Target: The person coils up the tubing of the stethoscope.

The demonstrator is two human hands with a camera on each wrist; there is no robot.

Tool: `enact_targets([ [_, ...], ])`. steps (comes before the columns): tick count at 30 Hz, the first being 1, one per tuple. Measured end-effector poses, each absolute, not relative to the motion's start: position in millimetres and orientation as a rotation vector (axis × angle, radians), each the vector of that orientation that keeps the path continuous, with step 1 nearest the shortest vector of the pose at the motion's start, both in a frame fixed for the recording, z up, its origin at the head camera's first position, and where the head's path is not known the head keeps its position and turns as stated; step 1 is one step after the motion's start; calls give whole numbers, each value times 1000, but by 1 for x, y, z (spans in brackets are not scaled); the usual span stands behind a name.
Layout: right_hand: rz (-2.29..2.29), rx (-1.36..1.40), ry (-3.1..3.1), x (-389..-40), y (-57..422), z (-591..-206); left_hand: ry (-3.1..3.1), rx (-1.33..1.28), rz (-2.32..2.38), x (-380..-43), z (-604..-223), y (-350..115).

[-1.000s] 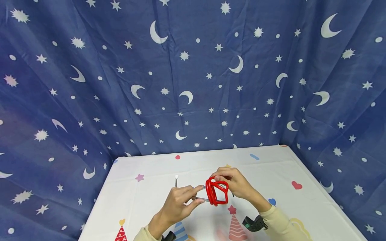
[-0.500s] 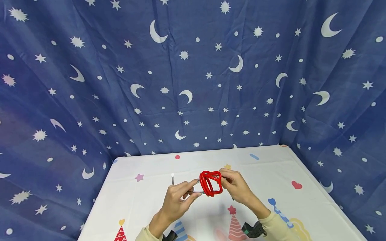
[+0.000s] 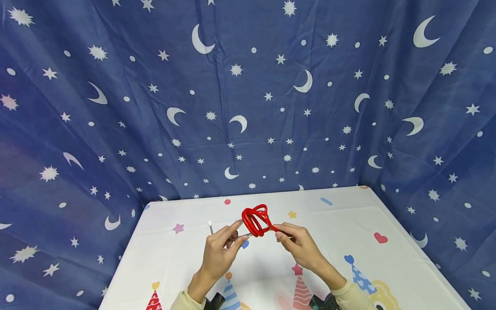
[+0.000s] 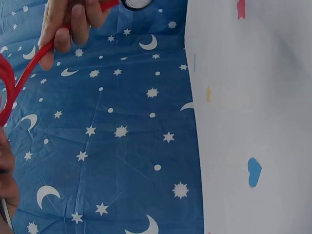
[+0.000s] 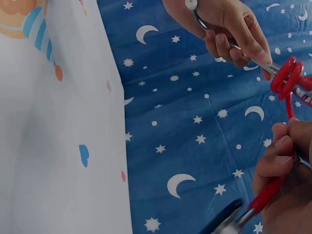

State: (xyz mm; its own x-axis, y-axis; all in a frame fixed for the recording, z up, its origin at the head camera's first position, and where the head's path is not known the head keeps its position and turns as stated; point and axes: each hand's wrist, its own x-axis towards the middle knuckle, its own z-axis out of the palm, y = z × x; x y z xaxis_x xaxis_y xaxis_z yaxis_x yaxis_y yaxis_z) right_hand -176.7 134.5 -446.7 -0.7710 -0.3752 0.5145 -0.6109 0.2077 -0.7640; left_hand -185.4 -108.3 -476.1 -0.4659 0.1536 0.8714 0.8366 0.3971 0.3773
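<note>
Between my hands, above the table, is a stethoscope with red tubing (image 3: 248, 219) wound in loops around its metal ear tubes. My left hand (image 3: 218, 249) pinches the ear tubes between thumb and fingers. A white eartip (image 3: 210, 223) sticks up behind that hand. To the right of the loops, my right hand (image 3: 302, 245) grips a straight length of the red tubing. The round chestpiece (image 4: 137, 4) hangs past the right hand in the left wrist view. In the right wrist view, the chestpiece (image 5: 231, 226) is blurred at the bottom edge.
A white tablecloth (image 3: 186, 262) printed with party hats, hearts and stars covers the table below the hands. Behind and around the table hangs a blue curtain (image 3: 271, 120) with moons and stars. A black wrist device (image 3: 325, 302) sits at the right sleeve.
Both hands and the stethoscope have moved left and farther up over the table. The right hand has left the top of the loops and now holds the tubing out to their right.
</note>
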Motion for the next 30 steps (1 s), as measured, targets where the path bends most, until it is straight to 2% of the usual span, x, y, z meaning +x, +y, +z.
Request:
enact_targets([
  [12,1565,921,-2308,-170,132,-448,-1881,-752,-1112,-189,-472,-119],
  [21,1489,889,-2380,-180,137,-481,-1919,-676,-1102,-191,-477,-122],
  [30,1492,961,-2391,-173,140,-486,-1962,-595,-1049,-194,-480,-125],
])
